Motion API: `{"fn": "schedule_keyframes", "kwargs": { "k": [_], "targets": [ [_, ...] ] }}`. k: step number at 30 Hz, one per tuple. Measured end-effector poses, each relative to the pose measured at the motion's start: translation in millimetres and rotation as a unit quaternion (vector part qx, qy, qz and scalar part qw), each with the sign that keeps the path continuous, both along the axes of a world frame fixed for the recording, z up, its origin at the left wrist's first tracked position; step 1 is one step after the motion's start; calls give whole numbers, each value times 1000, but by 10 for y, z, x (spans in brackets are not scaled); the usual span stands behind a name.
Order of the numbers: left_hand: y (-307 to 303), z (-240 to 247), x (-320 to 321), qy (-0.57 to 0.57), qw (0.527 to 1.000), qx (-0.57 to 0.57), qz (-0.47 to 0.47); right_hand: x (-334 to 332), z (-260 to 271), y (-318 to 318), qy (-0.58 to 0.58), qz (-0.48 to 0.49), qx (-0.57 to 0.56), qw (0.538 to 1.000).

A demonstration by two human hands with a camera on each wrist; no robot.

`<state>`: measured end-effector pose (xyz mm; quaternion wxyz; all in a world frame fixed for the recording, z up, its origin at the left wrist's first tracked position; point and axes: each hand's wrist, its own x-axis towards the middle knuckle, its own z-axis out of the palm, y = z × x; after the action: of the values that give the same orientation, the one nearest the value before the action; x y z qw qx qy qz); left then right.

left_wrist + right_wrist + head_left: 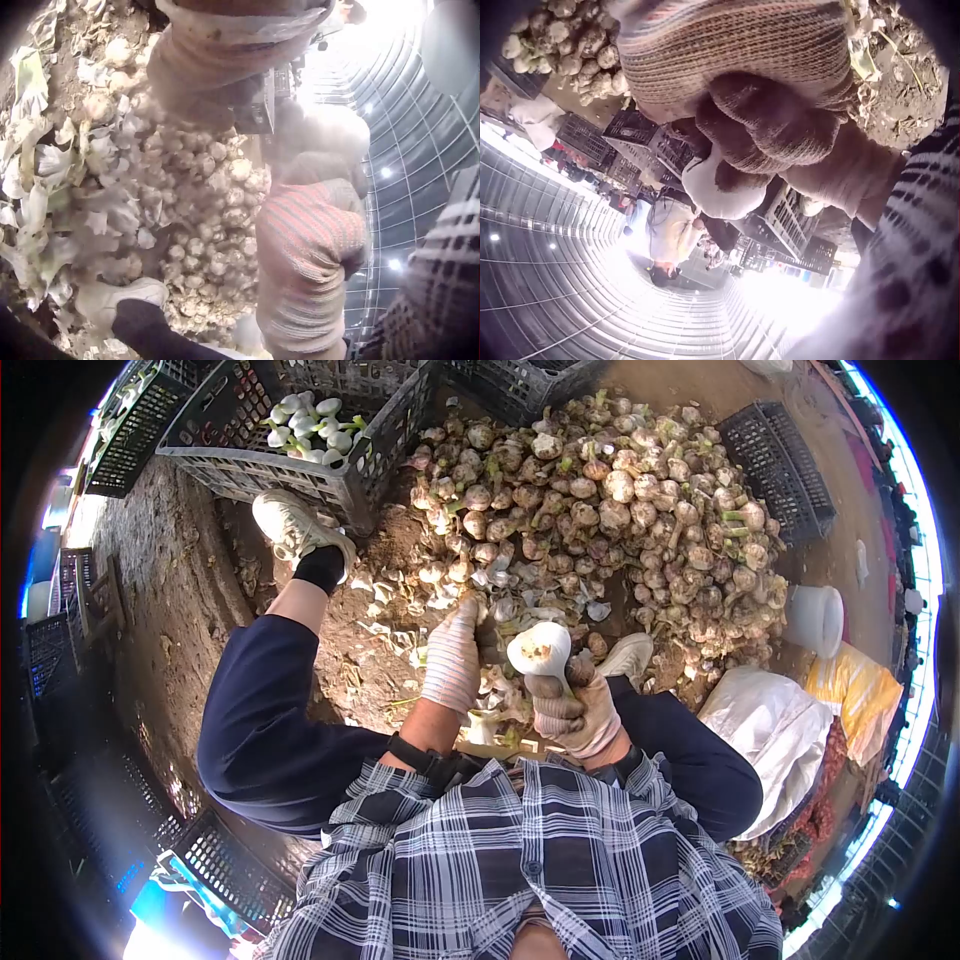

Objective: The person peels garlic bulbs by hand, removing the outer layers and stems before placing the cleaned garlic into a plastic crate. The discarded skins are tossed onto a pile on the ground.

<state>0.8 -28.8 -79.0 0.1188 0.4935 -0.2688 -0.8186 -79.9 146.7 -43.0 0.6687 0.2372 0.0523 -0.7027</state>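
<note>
My right hand [575, 715], in a striped knit glove, grips a white garlic bulb [540, 647] whose tan root end faces up. In the right wrist view its curled fingers [780, 135] wrap the white bulb [720, 187]. Close by on the left is my gloved left hand [455, 660], fingers pointing away from my body. The left wrist view shows that hand [225, 64] from behind, with a flat, straight-edged grey piece [259, 112] at its fingertips; its full shape is hidden. Loose garlic skins [500, 575] lie just beyond the hands.
A large heap of unpeeled garlic [610, 490] covers the ground ahead. Front left stands a black crate [270, 470] holding white cleaned bulbs [315, 430]. Another crate [780, 470], a white bucket [815, 620] and a white sack [765, 735] are at the right. My shoes [290, 525] flank the work.
</note>
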Motion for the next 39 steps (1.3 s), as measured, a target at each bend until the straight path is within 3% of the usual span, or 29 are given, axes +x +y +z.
{"fn": "schedule_keyframes", "kwargs": {
  "k": [3, 4, 5, 8, 9, 11, 12, 13, 14, 17, 18, 19, 21, 22, 23, 25, 27, 29, 33, 34, 35, 37, 38, 39],
  "targets": [
    [-51, 92, 55, 57, 994, -76, -58, -52, 21, -56, 43, 11, 41, 998],
    [-105, 185, 75, 145, 978, -109, -107, -57, 51, -86, 99, 34, 87, 991],
    [-45, 263, 35, 89, 982, -131, -102, -59, 97, -128, 157, 57, 131, 977],
    [82, -203, 78, -28, 916, -322, -237, -24, 158, -213, 282, 139, 190, 930],
    [91, -62, 35, -11, 974, -172, -147, -31, 193, -243, 298, 159, 176, 925],
    [-22, -271, 78, -51, 973, -163, -152, -67, 338, -315, 301, 175, 232, 908],
    [-13, -339, 71, -103, 966, -192, -142, -131, 370, -350, 321, 158, 212, 910],
    [-41, -357, 64, -124, 974, -123, -143, -220, 402, -421, 338, 141, 190, 911],
    [-52, -424, 74, -122, 978, -82, -145, -310, 733, -805, 313, 49, 331, 889],
    [9, -449, 49, -94, 983, -70, -144, -1071, 632, -1400, 188, -171, 53, 966],
    [6, -445, 27, -87, 983, -72, -144, -1311, 835, -1596, 386, -150, -44, 909],
    [2, -375, -1, -89, 986, -56, -129, -1555, 843, -1802, 434, -150, -61, 886],
    [-2, -562, 6, -84, 985, -96, -118, -1849, 601, -2134, 617, -123, 77, 774],
    [-34, -517, 1, -82, 984, -93, -127, -1907, 493, -2292, 693, -7, 142, 707],
    [-48, -491, -5, -80, 985, -85, -125, -1910, 361, -2416, 750, 110, 204, 620],
    [-52, -389, -28, -78, 984, -111, -118, -1841, -365, -2500, 946, 137, 138, 258],
    [-89, -229, -66, -87, 978, -132, -138, -1582, -640, -2694, 924, 350, 133, 83],
    [-68, -415, -25, -102, 973, -138, -151, -1473, -1002, -2927, 831, 540, 131, -2],
    [-172, -310, -95, -125, 977, -120, -124, -1419, -1159, -2838, 849, 496, 180, 19],
    [-179, -269, -138, -114, 985, -93, -91, -1377, -1133, -2743, 878, 430, 211, 22],
    [-171, -349, -132, -85, 985, -130, -76, -1357, -1119, -2614, 888, 379, 237, 104],
    [-209, -537, -118, -141, 944, -278, -108, -1440, -1080, -2298, 884, 264, 286, 258],
    [-205, -511, -113, -118, 943, -299, -89, -1488, -1129, -2090, 835, 223, 241, 442],
    [-270, -344, -158, -96, 940, -319, -71, -1353, -599, -1972, 736, 224, 275, 577]
  ]
}}
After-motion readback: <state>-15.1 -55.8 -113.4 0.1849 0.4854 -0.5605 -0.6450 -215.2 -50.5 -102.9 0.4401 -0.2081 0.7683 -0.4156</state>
